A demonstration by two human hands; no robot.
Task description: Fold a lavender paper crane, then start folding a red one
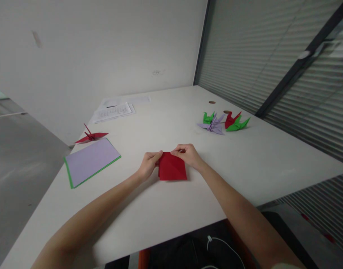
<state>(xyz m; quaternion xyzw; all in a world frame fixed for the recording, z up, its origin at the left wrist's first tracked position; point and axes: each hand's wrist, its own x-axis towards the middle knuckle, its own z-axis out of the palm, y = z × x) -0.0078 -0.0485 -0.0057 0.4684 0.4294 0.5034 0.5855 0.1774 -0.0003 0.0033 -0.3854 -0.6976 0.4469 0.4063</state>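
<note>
Pinching the top edge of the folded red paper from both sides, you are holding it flat on the white table: your left hand is closing its fingertips on the upper left corner, and your right hand is clamping the upper right corner between thumb and fingers. That two-corner hold seems meant to keep the layers lined up while the lower part is lying pressed on the tabletop, so the diagonal crease showing across its face is staying sharp.

Taking the red paper as the landmark, it is sitting just in front of you, near the table's near edge, within easy reach of both forearms. To its left, well apart, a stack of lilac and green sheets is waiting squared up, probably as fresh stock. Beyond that stack, a finished red paper crane is resting near the table's left edge. Farther back on the left, printed sheets are lying flat. Up and to the right, a cluster of folded cranes, green, lilac and red, is parked out of the working area.
</note>
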